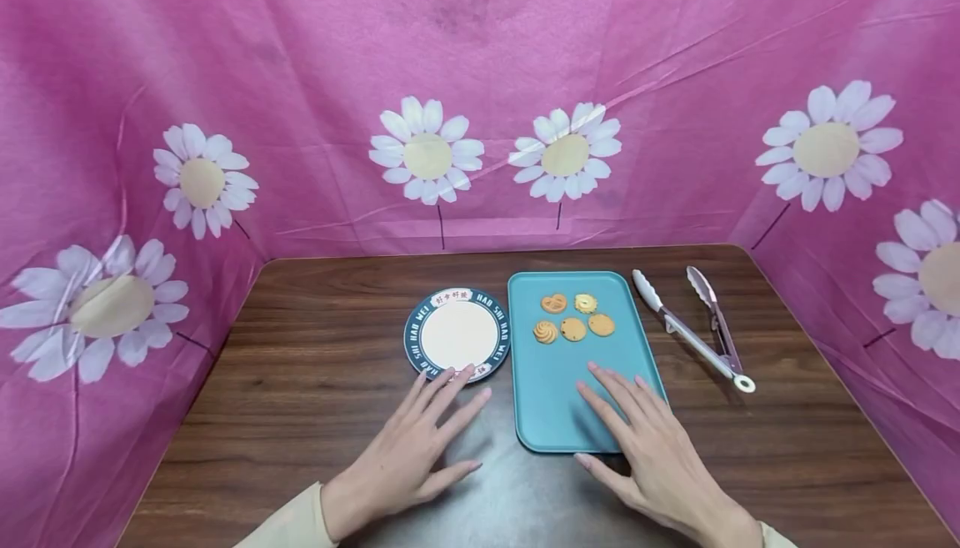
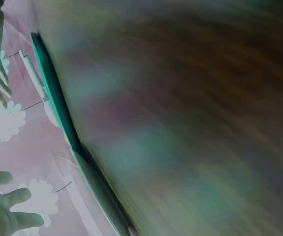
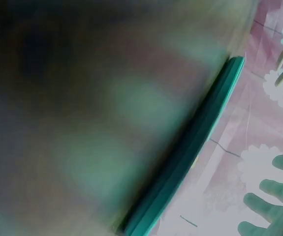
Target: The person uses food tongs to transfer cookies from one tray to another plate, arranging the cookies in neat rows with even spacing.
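Note:
Fingers spread, my left hand [image 1: 408, 446] is nearest to a round white plate [image 1: 459, 336] with a dark blue lettered rim; its fingertips overlap the plate's front edge in the head view. My right hand [image 1: 654, 452], also spread and holding nothing, is over the front right part of a teal tray [image 1: 551, 414]. Whether either hand touches anything is unclear. On the tray's far half lie several cookies: a pretzel-shaped one [image 1: 553, 304], a flower-shaped one [image 1: 586, 304], a swirled one [image 1: 545, 332] and round flat ones [image 1: 602, 325]. Both hands also show at the edges of the wrist views.
Metal tongs [image 1: 705, 339] with pale tips lie spread apart to the right of the tray, their ring end toward the front. Everything rests on a dark wooden table [image 1: 300, 364]. Pink cloth [image 1: 315, 98] with white daisies walls the back and both sides.

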A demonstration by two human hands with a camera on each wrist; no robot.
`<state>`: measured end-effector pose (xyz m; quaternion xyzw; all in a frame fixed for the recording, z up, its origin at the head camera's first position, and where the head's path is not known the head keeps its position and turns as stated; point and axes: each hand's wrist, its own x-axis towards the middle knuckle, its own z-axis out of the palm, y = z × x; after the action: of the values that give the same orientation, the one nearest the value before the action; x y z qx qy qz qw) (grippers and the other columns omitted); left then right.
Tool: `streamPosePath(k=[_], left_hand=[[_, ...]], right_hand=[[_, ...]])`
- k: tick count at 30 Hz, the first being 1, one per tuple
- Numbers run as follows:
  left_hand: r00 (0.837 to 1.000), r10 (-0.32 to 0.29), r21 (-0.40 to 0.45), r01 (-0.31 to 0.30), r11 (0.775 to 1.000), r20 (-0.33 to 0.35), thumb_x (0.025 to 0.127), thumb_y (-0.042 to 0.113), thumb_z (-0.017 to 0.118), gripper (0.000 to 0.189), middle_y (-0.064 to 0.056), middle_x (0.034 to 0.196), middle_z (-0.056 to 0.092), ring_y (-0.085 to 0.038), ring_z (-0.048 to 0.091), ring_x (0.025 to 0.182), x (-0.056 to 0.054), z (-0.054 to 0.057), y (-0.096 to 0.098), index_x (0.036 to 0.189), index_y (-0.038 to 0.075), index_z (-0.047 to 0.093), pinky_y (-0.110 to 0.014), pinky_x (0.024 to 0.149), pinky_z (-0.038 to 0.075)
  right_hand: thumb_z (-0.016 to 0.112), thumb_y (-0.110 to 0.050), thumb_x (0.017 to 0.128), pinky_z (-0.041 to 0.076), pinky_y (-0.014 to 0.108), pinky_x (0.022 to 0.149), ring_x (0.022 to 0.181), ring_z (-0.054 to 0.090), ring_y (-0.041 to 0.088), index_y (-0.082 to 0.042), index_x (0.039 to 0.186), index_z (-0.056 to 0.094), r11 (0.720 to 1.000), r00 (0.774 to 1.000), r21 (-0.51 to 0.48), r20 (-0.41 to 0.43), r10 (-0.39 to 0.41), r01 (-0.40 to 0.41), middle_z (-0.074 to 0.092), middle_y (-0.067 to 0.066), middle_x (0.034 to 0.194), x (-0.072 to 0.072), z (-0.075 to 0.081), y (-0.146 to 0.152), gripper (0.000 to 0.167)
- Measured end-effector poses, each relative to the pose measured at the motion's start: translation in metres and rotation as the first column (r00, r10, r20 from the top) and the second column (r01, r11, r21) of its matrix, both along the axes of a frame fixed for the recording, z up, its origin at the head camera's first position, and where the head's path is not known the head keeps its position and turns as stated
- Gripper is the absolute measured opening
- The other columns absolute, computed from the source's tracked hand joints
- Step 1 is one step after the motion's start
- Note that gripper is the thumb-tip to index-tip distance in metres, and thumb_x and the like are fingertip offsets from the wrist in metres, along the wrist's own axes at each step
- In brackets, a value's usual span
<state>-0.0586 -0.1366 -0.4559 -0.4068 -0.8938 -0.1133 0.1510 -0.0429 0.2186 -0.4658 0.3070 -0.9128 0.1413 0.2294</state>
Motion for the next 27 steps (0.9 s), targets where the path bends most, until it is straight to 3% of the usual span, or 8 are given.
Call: streamPosePath(k=[7,10,14,18,21,27], left_hand=[[0.989,0.099,0.164,-0.115,0.980,0.108,0.095,0.044,0.072,0.082,-0.006,0.168,0.036,-0.027,0.041,0.150,-0.009,0.005,0.000,0.164,0.023,0.033,-0.056,0.123,0.044],[0.970,0.152,0.229,-0.194,0.954,0.188,0.094,0.040,0.075,0.080,-0.003,0.166,0.039,-0.024,0.043,0.147,-0.013,0.006,-0.002,0.163,0.027,0.036,-0.051,0.119,0.050],[0.935,0.206,0.293,-0.290,0.911,0.287,0.094,0.037,0.076,0.073,-0.001,0.164,0.043,-0.023,0.046,0.144,-0.021,0.006,-0.005,0.159,0.027,0.043,-0.051,0.117,0.051],[0.904,0.254,0.348,-0.373,0.860,0.343,0.095,0.034,0.077,0.066,-0.006,0.159,0.050,-0.024,0.048,0.141,-0.031,0.003,-0.010,0.154,0.023,0.051,-0.053,0.117,0.049],[0.881,0.294,0.365,-0.429,0.826,0.371,0.095,0.032,0.077,0.062,-0.012,0.156,0.053,-0.028,0.050,0.139,-0.038,0.000,-0.013,0.151,0.017,0.055,-0.055,0.116,0.049],[0.822,0.345,0.366,-0.525,0.769,0.454,0.094,0.031,0.078,0.067,-0.021,0.157,0.048,-0.039,0.049,0.140,-0.055,-0.005,-0.022,0.151,0.007,0.053,-0.062,0.117,0.045]], right_hand=[[0.047,-0.058,0.104,0.012,0.019,0.134,0.127,0.060,0.039,-0.007,0.144,0.061,0.991,0.992,-0.131,-0.120,-0.040,0.024,0.057,0.017,0.152,-0.018,0.008,0.008,0.066],[0.049,-0.056,0.104,0.017,0.012,0.130,0.124,0.060,0.038,-0.006,0.145,0.061,0.983,0.990,-0.171,-0.118,-0.083,0.062,0.058,0.016,0.151,-0.026,0.012,0.016,0.066],[0.055,-0.053,0.101,0.020,0.013,0.129,0.127,0.058,0.040,-0.005,0.145,0.060,0.971,0.985,-0.204,-0.091,-0.146,0.125,0.058,0.019,0.150,-0.034,0.016,0.031,0.065],[0.067,-0.042,0.093,0.033,0.033,0.131,0.133,0.055,0.043,-0.003,0.146,0.058,0.955,0.973,-0.205,-0.040,-0.228,0.215,0.056,0.021,0.151,-0.044,0.020,0.047,0.066],[0.077,-0.031,0.085,0.048,0.054,0.112,0.130,0.055,0.044,-0.004,0.146,0.058,0.933,0.957,-0.225,-0.008,-0.290,0.281,0.056,0.021,0.151,-0.052,0.021,0.059,0.069],[0.083,-0.022,0.079,0.050,0.072,0.079,0.123,0.052,0.050,-0.004,0.147,0.055,0.868,0.907,-0.263,0.083,-0.414,0.420,0.054,0.022,0.149,-0.064,0.020,0.081,0.075]])
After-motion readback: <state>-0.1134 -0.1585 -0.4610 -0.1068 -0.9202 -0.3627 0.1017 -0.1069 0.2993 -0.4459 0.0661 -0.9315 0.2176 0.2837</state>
